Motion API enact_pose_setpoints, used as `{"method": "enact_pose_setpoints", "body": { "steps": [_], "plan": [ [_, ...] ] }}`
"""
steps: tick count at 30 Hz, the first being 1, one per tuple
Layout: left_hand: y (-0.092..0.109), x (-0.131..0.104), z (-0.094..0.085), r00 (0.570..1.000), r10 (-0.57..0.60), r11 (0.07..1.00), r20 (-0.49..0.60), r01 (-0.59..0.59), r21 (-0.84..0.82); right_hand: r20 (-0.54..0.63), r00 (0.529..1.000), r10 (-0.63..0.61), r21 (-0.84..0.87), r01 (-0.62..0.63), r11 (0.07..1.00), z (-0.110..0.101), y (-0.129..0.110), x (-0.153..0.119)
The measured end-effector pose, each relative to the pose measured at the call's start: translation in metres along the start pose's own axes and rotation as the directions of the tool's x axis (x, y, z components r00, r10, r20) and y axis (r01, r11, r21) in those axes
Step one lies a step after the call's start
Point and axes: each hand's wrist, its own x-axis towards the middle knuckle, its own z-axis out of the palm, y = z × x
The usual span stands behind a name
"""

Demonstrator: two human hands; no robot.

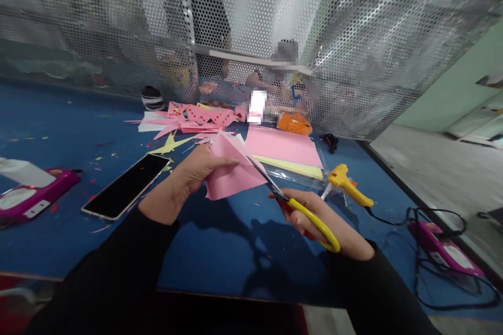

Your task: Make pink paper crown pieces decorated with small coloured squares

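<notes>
A sheet of pink paper (pixel 231 178) is pinched in my left hand (pixel 200 167), thumb on top, held above the blue table. My right hand (pixel 310 214) grips scissors (pixel 314 218) with yellow and red handles. Their blades point up and left and lie against the paper's right side; whether they are cutting into it I cannot tell. Behind the paper lie pink paper strips and scraps (pixel 196 124), some with red dots. A stack of pink and yellow sheets (pixel 286 146) rests in clear plastic beyond my right hand.
A phone (pixel 128 187) lies at left near a purple power strip (pixel 39 199). To the right are a yellow glue gun (pixel 346 183), its black cord and another purple power strip (pixel 444 251). An orange bundle (pixel 294 123) sits before a perforated metal screen (pixel 353 63), with people behind it.
</notes>
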Motion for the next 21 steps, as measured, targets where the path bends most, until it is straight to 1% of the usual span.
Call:
{"method": "enact_pose_setpoints", "body": {
  "steps": [5,10,16,21],
  "plan": [
    [-0.002,-0.002,0.005,1.000,-0.029,0.999,0.009,0.029,0.019,-0.020,1.000,0.014,-0.026,-0.015,1.000,0.000,-0.001,0.002],
    [-0.002,-0.002,0.007,1.000,-0.005,0.999,-0.014,0.005,0.052,-0.050,0.997,0.053,-0.035,-0.055,0.998,0.002,0.002,0.002],
    [-0.002,-0.003,0.008,1.000,-0.025,1.000,-0.007,0.025,0.004,-0.071,0.993,0.096,0.007,-0.095,0.995,0.004,0.005,0.002],
    [-0.003,-0.002,0.007,0.999,-0.031,0.999,0.015,0.031,-0.020,-0.083,0.994,0.077,-0.036,-0.080,0.996,0.003,0.011,0.006]
  ]
}}
